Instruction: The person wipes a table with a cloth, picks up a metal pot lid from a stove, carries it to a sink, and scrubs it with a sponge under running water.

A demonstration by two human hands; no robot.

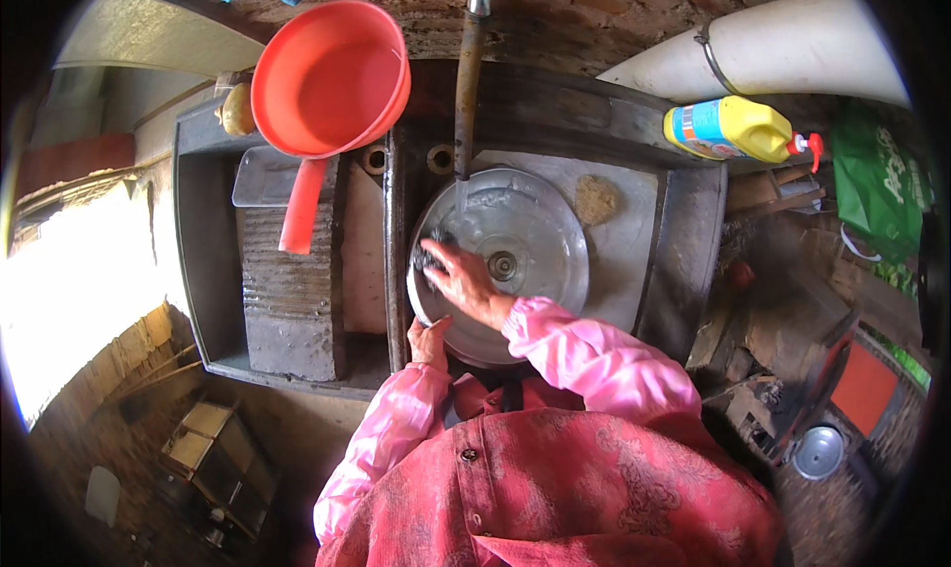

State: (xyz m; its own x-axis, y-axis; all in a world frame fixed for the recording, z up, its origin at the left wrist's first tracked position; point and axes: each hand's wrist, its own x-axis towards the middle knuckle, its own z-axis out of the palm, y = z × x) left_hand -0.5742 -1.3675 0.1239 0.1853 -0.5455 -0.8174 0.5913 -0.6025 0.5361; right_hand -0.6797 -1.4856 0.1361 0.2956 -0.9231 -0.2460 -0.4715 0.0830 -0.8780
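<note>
A round metal pot lid [546, 229] with a round fitting at its centre lies in the right-hand basin of a dark stone sink [687, 259]. My left hand [429, 344] grips the lid's near left rim. Under the fingers of my right hand [469, 279] is a dark scouring pad [432, 253], pressed to the left part of the lid. Water runs from a long tap pipe [466, 95] onto the lid, just beyond my right hand. The lid's surface is wet. Pink sleeves cover both my forearms, and my right one hides part of the lid's near edge.
A red plastic dipper [334, 77] rests on the sink's back edge, its handle over the left basin. Below it are a clear plastic tray [260, 184] and a ridged washboard [293, 307]. A tan sponge-like lump [596, 200] lies right of the lid. A yellow bottle [743, 129] lies on the back-right ledge.
</note>
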